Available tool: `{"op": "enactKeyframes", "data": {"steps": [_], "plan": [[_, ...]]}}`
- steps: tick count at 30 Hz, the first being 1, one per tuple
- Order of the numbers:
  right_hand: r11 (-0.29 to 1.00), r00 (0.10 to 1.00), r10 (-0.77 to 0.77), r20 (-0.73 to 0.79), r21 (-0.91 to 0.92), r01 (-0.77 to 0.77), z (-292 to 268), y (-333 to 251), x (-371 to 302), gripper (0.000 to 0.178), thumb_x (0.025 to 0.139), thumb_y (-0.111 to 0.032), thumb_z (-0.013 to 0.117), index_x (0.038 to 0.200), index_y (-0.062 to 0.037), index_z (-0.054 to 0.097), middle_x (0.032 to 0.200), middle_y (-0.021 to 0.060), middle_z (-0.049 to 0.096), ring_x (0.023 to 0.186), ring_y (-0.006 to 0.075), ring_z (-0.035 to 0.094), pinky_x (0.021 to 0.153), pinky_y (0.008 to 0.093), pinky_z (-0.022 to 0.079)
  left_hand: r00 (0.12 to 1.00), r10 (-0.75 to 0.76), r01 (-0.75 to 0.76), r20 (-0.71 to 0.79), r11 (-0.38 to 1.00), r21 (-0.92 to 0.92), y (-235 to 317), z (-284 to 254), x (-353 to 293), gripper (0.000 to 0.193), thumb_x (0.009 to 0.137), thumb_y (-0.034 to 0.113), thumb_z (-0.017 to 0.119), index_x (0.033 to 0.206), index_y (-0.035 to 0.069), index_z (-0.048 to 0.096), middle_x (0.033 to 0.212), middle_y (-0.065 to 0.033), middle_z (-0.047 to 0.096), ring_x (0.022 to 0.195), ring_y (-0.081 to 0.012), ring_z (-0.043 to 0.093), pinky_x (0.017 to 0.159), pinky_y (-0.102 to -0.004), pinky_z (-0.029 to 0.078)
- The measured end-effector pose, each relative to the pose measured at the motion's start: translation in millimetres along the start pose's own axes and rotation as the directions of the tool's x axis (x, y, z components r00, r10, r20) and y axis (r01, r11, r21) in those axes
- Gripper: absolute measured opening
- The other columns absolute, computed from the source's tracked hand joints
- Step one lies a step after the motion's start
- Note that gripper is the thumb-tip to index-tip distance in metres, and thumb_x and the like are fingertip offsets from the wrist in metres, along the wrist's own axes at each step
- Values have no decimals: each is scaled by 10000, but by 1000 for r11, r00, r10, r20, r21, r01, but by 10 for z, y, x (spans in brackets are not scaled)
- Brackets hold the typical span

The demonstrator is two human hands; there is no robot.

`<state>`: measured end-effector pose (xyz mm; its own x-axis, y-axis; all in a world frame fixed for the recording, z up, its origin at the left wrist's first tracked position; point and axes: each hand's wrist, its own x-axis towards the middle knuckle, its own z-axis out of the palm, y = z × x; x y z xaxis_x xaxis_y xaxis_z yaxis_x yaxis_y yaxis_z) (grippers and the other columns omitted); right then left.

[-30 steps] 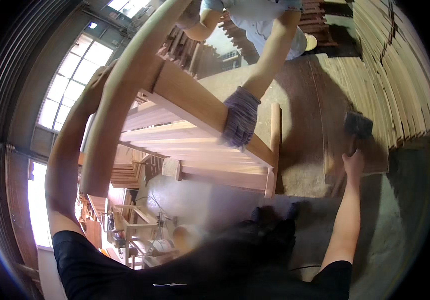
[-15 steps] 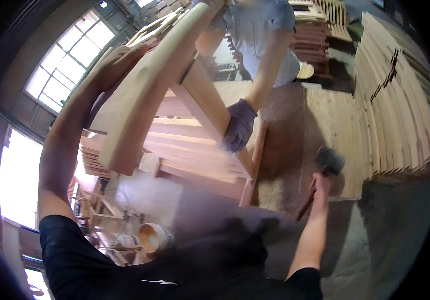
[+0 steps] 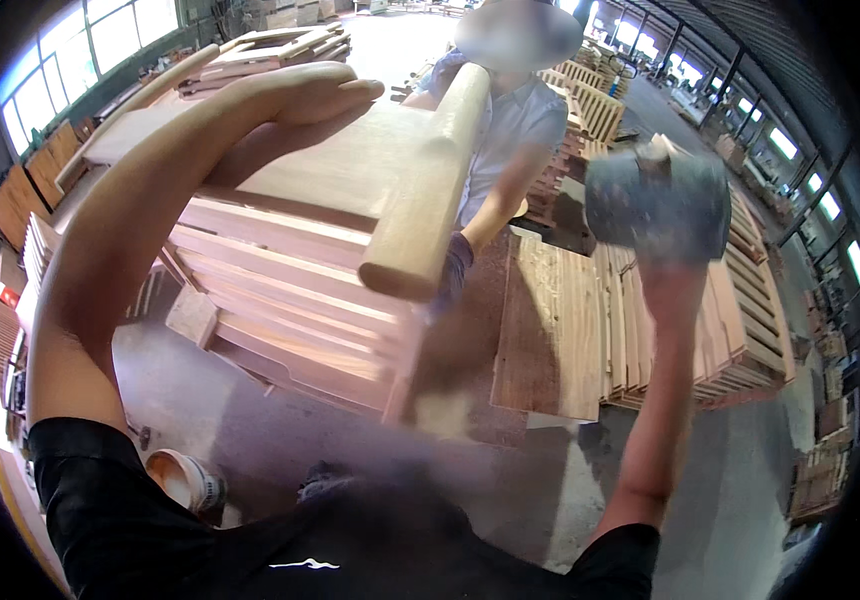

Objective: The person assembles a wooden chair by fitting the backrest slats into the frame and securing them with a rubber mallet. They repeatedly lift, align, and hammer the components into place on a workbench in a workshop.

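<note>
My raised right hand (image 3: 675,290) grips the handle of a mallet with a thick dark head (image 3: 655,205); the head is slightly blurred. Fingers stretched out, my left hand (image 3: 315,100) lies along the pale wooden panel (image 3: 370,150). A rounded wooden rail (image 3: 430,200) runs along the panel's right end. Under the panel is a slatted wooden frame (image 3: 280,285). Across from me, a co-worker (image 3: 525,140) has one purple-gloved hand (image 3: 455,262) low behind the rail and another gloved hand (image 3: 445,75) near the rail's far end.
To the right, slatted wooden pieces (image 3: 650,350) stand stacked beside a flat wooden board (image 3: 550,330). A bucket (image 3: 185,480) sits on the floor at lower left. More wooden frames (image 3: 275,45) are piled at the back left.
My right hand has swung the mallet up from low on the right. The panel and rail now appear flatter and lower in view, and my head view has tilted up.
</note>
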<state>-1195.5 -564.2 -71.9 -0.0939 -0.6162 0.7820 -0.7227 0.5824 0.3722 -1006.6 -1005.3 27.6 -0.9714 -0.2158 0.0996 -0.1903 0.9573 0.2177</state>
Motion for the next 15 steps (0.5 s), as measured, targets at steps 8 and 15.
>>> {"op": "enactKeyframes", "data": {"steps": [8, 15], "plan": [[980, 959, 154, 239, 88, -179, -1000, -215, 2024, 333, 825, -203, 754, 1097, -24, 683, 1014, 167, 694, 962, 345, 663, 881, 404, 514, 999, 19, -20, -26, 999, -28, -7, -23, -120, 632, 1013, 512, 412, 1054, -55, 688, 1059, -278, 680, 999, -384, 643, 900, -462, 457], [938, 956, 279, -94, 240, -250, -1289, 78, 2750, 271, 909, -276, 711, 724, -85, 656, 602, -17, 549, 518, 94, 503, 518, 281, 377, 1000, 14, -13, 6, 997, -77, 85, -34, -228, 591, 1001, 478, 385, 1101, -21, 685, 1094, -267, 684, 997, -387, 642, 912, -462, 441]]}}
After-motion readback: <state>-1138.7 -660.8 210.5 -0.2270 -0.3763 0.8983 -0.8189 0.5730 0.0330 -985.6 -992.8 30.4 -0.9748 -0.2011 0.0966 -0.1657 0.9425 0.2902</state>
